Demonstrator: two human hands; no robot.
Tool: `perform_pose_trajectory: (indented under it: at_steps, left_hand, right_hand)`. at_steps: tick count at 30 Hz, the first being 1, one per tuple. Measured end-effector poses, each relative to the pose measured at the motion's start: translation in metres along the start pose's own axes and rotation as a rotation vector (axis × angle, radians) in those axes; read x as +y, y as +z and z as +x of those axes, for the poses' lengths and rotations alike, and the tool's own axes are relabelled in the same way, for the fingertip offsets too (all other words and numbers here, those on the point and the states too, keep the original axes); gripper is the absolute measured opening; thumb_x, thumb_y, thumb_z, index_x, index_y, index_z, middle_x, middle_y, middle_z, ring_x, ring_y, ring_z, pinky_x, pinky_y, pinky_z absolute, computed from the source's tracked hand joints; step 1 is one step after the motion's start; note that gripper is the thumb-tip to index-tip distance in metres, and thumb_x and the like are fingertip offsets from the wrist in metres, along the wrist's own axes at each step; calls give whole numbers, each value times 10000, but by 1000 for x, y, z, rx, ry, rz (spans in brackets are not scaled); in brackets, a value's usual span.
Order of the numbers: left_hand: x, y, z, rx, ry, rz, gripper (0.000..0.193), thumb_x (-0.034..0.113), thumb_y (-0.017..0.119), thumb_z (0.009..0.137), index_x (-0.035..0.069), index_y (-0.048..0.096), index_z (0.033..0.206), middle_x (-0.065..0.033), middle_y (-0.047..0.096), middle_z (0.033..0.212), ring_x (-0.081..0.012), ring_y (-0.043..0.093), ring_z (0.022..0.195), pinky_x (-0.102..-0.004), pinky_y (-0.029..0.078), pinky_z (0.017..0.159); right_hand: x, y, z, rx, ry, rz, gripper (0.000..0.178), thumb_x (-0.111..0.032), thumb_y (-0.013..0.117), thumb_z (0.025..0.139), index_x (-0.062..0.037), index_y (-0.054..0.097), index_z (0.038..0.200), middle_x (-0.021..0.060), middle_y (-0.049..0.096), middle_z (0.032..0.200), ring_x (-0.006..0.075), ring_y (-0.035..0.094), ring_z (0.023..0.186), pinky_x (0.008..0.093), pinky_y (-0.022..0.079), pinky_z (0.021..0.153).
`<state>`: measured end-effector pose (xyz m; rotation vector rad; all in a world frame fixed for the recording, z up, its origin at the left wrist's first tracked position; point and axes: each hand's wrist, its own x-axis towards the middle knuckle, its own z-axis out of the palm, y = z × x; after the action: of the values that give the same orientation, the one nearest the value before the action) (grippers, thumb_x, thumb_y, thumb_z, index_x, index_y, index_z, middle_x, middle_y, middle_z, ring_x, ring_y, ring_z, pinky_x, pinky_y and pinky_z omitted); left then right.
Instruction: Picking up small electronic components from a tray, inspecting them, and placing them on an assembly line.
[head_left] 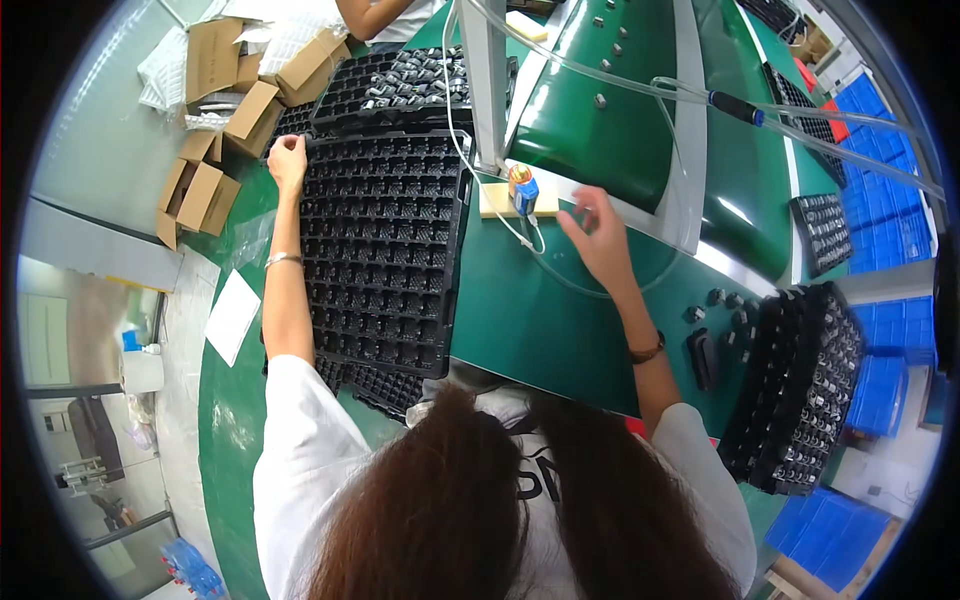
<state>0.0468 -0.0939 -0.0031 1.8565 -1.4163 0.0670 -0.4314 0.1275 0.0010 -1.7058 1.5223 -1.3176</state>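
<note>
A black plastic tray (466, 200) with rows of compartments lies before me, left of the middle. At its far left corner is my left hand (287, 160), its fingers curled closed on the tray's edge. The fingertips are partly hidden there. My right hand (603, 245) is raised over the green table, fingers bent and apart, with nothing clear to see in them. Just left of it stands a small blue device with an orange top (523, 190), on a pale yellow block (490, 201) with a white cable.
Beyond the tray is another black tray (330, 100) heaped with metal parts. A green conveyor belt (610, 130) carries small parts. Stacked filled trays (800, 390) and loose metal parts (735, 300) lie on the right. Cardboard boxes (210, 195) stand at left. A metal post (484, 90) rises behind the block.
</note>
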Motion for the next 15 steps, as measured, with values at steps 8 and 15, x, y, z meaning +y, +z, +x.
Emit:
perform_pose_trajectory:
  at_steps: [8,15]
  left_hand:
    - [112,-74,-113,-575,-587,-1439,162,101,512,906,-19,506,1014,-159,579,1023,-232,594,918,-319,517,879]
    - [125,-94,-222,-603,-1003,-1735,295,205,461,949,-30,501,1123,-120,512,1001,-157,523,854,-231,503,762]
  right_hand:
    - [3,60,46,-29,-114,-157,360,-244,714,740,-25,535,963,147,572,901,315,576,823,355,452,748]
    - [76,18,118,253,-93,-165,262,-212,661,788,-74,559,986,134,588,853,299,583,801,368,459,701]
